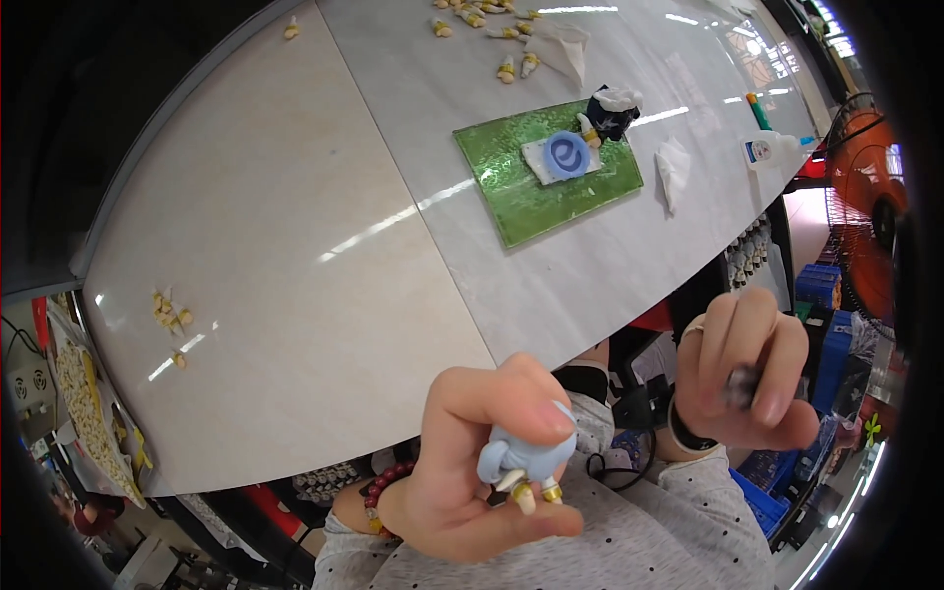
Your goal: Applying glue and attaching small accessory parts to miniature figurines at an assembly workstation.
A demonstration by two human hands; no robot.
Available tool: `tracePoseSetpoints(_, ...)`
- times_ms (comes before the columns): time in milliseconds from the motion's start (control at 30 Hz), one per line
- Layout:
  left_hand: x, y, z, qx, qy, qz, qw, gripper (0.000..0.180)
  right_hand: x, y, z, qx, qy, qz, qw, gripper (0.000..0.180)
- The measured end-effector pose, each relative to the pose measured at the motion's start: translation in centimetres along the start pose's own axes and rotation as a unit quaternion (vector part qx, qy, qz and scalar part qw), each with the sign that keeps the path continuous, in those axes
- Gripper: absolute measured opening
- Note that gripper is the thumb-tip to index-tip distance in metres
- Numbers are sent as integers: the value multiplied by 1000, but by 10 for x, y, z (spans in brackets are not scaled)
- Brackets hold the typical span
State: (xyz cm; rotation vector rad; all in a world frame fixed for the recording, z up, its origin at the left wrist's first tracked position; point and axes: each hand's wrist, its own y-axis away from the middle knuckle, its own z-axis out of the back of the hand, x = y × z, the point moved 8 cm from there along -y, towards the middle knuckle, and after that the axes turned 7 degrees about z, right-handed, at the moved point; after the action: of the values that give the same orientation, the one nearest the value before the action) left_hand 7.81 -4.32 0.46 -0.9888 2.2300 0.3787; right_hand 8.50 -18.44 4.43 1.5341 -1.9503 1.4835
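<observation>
My left hand [454,447] is closed round a small light-blue figurine [531,454], pinched between thumb and fingers in front of my lap. Two short cream legs with gold bands stick out of the figurine's lower end. To the right, my right hand [739,354] is raised with curled fingers, a small dark grey piece [741,385] between them. That piece is blurred, and its kind I cannot make out. Farther off on the table, a green board [501,202] carries a round blue dish [567,155] on a white pad. A dark pot with white tissue [614,113] stands at its far corner.
Small cream-and-gold parts [506,69] lie at the table's far side, more parts [169,313] at the left. Folded white tissue [673,175] and a glue bottle [772,150] are right of the board. An orange fan [865,197] and blue bins [818,285] stand beyond the right edge.
</observation>
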Motion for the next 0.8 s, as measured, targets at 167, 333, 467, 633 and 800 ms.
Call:
tracePoseSetpoints(167,2,1,-4,-17,26,-15,999,52,5,5,-5,-67,123,-75,987,12)
tracePoseSetpoints(333,8,0,-4,33,0,27,999,52,-12,0,-17,-24,148,-61,987,16)
tracePoseSetpoints(467,7,-2,-6,45,5,29,999,53,-16,1,-18,-49,159,-97,981,14)
tracePoseSetpoints(633,9,-5,-11,82,-30,70,994,54,-18,-1,-15,-23,162,-119,979,11)
tracePoseSetpoints(800,18,0,-9,93,1,200,975,52,-23,-6,-17,46,150,-135,978,11)
